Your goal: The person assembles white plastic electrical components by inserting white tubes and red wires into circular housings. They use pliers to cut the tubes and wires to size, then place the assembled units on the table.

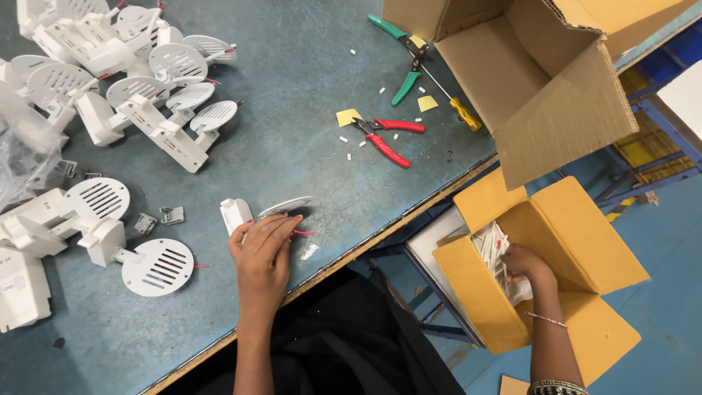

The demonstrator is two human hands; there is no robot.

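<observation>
So I'm pinning one white slotted-disc part under my left hand; right hand is gripping thin white pieces in the yellow box, big finished pile done.

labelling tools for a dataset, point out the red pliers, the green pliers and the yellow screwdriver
red pliers [386, 136], head view, on the pivot end of the handles
green pliers [404, 64], head view, near the pivot
yellow screwdriver [466, 114], head view, on the handle
</observation>
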